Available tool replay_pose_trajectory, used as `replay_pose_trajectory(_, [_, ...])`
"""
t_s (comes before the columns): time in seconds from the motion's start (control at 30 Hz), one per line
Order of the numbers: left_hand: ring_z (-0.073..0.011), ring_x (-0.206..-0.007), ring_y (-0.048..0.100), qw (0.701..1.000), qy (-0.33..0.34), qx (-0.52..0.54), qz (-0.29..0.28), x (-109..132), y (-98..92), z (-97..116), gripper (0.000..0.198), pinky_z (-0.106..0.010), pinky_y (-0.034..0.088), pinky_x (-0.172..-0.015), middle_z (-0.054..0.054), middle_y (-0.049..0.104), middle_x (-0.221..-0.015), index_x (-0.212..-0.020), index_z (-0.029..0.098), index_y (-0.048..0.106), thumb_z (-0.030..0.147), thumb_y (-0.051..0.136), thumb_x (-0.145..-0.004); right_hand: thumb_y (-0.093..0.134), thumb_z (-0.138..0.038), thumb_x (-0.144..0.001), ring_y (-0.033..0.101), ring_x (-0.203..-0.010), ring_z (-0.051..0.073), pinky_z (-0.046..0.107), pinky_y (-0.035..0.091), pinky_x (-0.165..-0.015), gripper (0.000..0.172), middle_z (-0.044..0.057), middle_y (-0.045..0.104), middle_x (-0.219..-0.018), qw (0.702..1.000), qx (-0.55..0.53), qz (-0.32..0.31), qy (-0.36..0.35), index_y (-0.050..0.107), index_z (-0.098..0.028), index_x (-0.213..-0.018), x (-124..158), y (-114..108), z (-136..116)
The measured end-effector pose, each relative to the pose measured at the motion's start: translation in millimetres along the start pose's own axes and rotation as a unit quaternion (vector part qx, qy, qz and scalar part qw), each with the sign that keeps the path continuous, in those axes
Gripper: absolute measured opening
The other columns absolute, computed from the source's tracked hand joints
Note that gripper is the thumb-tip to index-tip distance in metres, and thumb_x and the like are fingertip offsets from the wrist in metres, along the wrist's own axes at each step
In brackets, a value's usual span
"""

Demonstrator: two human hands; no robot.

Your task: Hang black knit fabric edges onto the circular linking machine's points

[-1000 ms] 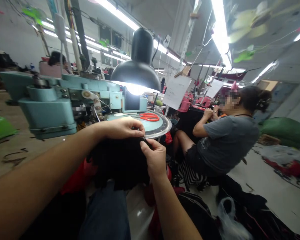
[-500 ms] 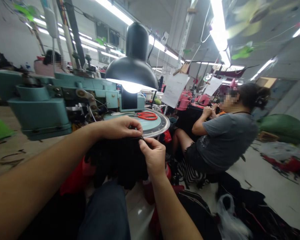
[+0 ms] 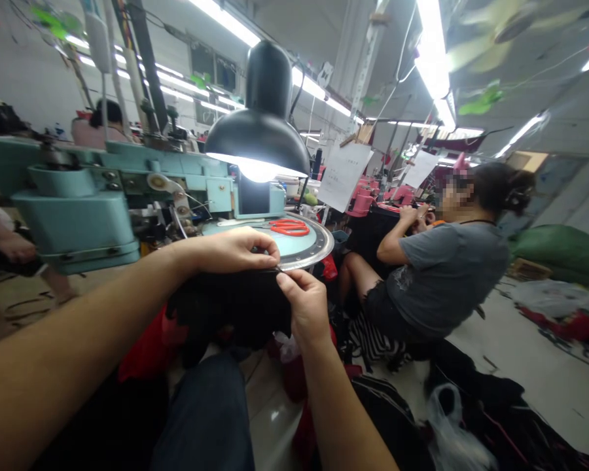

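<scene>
A black knitted piece (image 3: 230,304) hangs in front of the round dial of a teal linking machine (image 3: 78,209). My left hand (image 3: 235,250) pinches its top edge against the dial's metal rim (image 3: 308,256). My right hand (image 3: 304,304) grips the same edge just to the right, fingers closed on the fabric. Red-handled scissors (image 3: 288,226) lie on the dial top behind my hands. A black desk lamp (image 3: 258,140) shines down over them.
A person in a grey shirt (image 3: 446,275) sits working at the right. Someone's arm and leg show at the far left (image 3: 10,248). Dark cloth and a plastic bag (image 3: 451,418) lie on the floor. Green sacks (image 3: 559,252) sit at the far right.
The black piece has been drawn upward, so less of it hangs below my hands. A person's arm and leg have come into view at the left edge.
</scene>
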State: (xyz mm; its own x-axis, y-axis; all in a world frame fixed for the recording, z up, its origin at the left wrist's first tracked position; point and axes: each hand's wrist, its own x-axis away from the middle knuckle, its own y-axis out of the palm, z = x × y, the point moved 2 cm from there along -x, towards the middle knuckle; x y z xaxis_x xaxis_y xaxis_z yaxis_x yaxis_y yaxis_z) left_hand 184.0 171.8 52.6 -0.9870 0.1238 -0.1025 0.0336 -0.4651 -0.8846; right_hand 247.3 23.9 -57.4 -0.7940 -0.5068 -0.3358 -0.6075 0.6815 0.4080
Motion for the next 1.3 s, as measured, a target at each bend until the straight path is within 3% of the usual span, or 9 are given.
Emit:
replay_pose_trajectory(0.37, [-0.0154, -0.082, 0.059, 1.0, 0.013, -0.002, -0.006, 0, 0.8, -3, 0.039, -0.021, 0.044, -0.076, 0.0, 0.066, -0.086, -0.092, 0.016, 0.067, 0.053, 0.054, -0.088, 0.078, -0.03, -0.072, 0.063, -0.065, 0.016, 0.03, 0.051, -0.069, 0.015, 0.0, 0.073, -0.069, 0.995, 0.08, 0.027, -0.057, 0.077, -0.016, -0.077, 3, 2, -3])
replay_pose_trajectory(0.6, [-0.0154, -0.082, 0.057, 1.0, 0.005, 0.002, -0.008, 0, -0.5, -2, 0.038, -0.021, 0.044, -0.075, 0.0, 0.064, -0.086, -0.093, 0.016, 0.067, 0.052, 0.054, -0.088, 0.072, -0.033, -0.077, 0.058, -0.062, 0.014, 0.028, 0.048, -0.064, 0.02, 0.001, 0.069, -0.066, 0.987, 0.12, 0.058, -0.09, 0.076, -0.013, -0.076, 6, 1, -9])
replay_pose_trajectory(0.7, [-0.0154, -0.082, 0.056, 0.998, 0.001, 0.003, -0.058, -3, -3.6, 6, 0.038, -0.02, 0.044, -0.072, 0.0, 0.063, -0.086, -0.093, 0.016, 0.065, 0.053, 0.054, -0.087, 0.071, -0.036, -0.078, 0.054, -0.058, 0.012, 0.026, 0.046, -0.059, 0.024, -0.001, 0.065, -0.063, 0.989, 0.107, 0.062, -0.081, 0.075, -0.013, -0.076, 5, 1, -11])
replay_pose_trajectory(0.8, [-0.0152, -0.077, 0.053, 0.995, -0.009, -0.038, -0.091, -10, -5.5, 14, 0.039, -0.02, 0.042, -0.065, 0.0, 0.06, -0.082, -0.089, 0.016, 0.064, 0.054, 0.066, -0.078, 0.072, -0.037, -0.078, 0.052, -0.057, 0.011, 0.025, 0.045, -0.059, 0.025, -0.002, 0.062, -0.06, 0.989, 0.111, 0.058, -0.081, 0.074, -0.013, -0.073, 4, 1, -13])
replay_pose_trajectory(0.97, [-0.0155, -0.074, 0.053, 0.997, 0.001, -0.018, -0.081, -15, -3.9, 12, 0.042, -0.022, 0.042, -0.064, -0.001, 0.059, -0.078, -0.084, 0.015, 0.063, 0.057, 0.057, -0.084, 0.075, -0.037, -0.077, 0.052, -0.055, 0.011, 0.025, 0.046, -0.059, 0.023, -0.002, 0.062, -0.058, 0.996, 0.065, 0.04, -0.042, 0.076, -0.014, -0.075, 3, -2, -9])
replay_pose_trajectory(1.1, [-0.016, -0.082, 0.056, 0.997, 0.025, 0.028, -0.069, -11, -2.3, 5, 0.039, -0.021, 0.045, -0.074, -0.001, 0.062, -0.084, -0.088, 0.015, 0.064, 0.052, 0.053, -0.087, 0.083, -0.033, -0.068, 0.064, -0.068, 0.016, 0.032, 0.054, -0.074, 0.027, 0.002, 0.075, -0.076, 0.998, -0.038, -0.01, 0.041, 0.08, -0.015, -0.088, 5, 3, -1])
replay_pose_trajectory(1.3, [-0.015, -0.081, 0.056, 0.999, 0.021, 0.007, -0.047, -9, 0.8, 2, 0.037, -0.02, 0.045, -0.074, -0.001, 0.061, -0.084, -0.089, 0.015, 0.063, 0.05, 0.051, -0.087, 0.082, -0.03, -0.066, 0.061, -0.063, 0.014, 0.03, 0.052, -0.069, 0.019, 0.0, 0.073, -0.069, 0.999, -0.027, 0.034, 0.023, 0.077, -0.016, -0.077, 6, 11, 3])
